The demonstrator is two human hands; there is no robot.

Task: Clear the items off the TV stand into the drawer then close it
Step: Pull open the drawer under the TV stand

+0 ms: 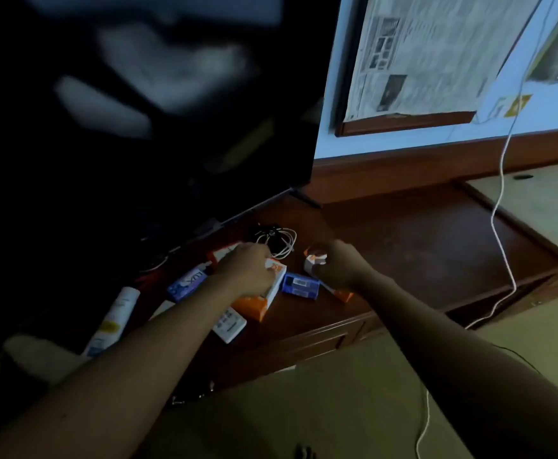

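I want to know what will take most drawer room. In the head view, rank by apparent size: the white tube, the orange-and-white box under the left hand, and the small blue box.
1. White tube, though it lies nearer the camera.
2. Orange-and-white box, partly hidden by the left hand.
3. Small blue box.

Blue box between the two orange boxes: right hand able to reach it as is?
Probably yes. The blue box lies uncovered beside the right hand, though that hand already grips a small orange-and-white box.

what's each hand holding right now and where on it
The right hand grips a small orange-and-white box around its upper end. The left hand rests on the larger orange-and-white box; whether its fingers have closed cannot be told.
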